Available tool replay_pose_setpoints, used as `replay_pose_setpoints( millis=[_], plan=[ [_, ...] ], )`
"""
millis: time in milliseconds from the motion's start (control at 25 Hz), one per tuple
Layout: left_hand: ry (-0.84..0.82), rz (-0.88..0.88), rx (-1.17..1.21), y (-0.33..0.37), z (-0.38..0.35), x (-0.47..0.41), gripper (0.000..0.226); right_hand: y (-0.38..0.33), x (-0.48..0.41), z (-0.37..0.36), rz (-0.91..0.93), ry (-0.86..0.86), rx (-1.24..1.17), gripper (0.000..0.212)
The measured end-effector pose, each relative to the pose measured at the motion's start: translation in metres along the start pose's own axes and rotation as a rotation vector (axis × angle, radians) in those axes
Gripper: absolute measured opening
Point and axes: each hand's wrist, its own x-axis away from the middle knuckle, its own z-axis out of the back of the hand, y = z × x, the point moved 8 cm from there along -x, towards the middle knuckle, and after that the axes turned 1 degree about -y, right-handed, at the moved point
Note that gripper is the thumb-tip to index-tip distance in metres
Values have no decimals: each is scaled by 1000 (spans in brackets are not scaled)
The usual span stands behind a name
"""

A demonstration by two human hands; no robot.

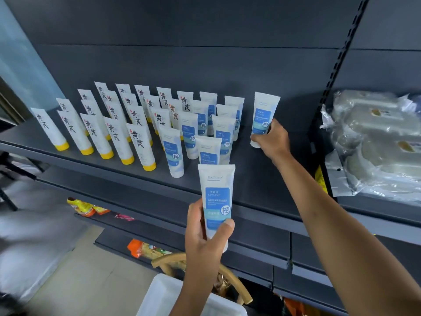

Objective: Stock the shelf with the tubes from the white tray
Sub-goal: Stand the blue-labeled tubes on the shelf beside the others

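Fingers (258,139) of right hand (274,139) wrapped round blue-label tube (264,112) at shelf (262,179) — left hand (205,233) gripping second tube (216,190); risks tipping on narrow cap — dominoing standing tubes (191,133).

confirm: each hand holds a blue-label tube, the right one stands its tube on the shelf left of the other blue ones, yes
Wrong side: the head view shows the right hand standing its tube on the shelf right of the other blue ones. The rest holds.
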Motion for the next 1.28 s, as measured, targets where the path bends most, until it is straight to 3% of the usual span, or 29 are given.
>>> replay_pose_setpoints(
  millis=[440, 1000, 1160, 1280],
  plan=[
    [67, 36, 61, -7, -2, -3, 46, 35, -53, -18, -21, -11, 149, 48],
    [139, 52, 65, -19, 9, 5, 59, 57, -66, -31, -60, -47, 103, 59],
    [123, 31, 52, -14, 5, 5, 60, 61, -58, -22, -137, 48, 59, 74],
    [91, -36, -12, 1, -9, 0, 57, 63, -36, -6, -197, 163, 16, 64]
  ],
)
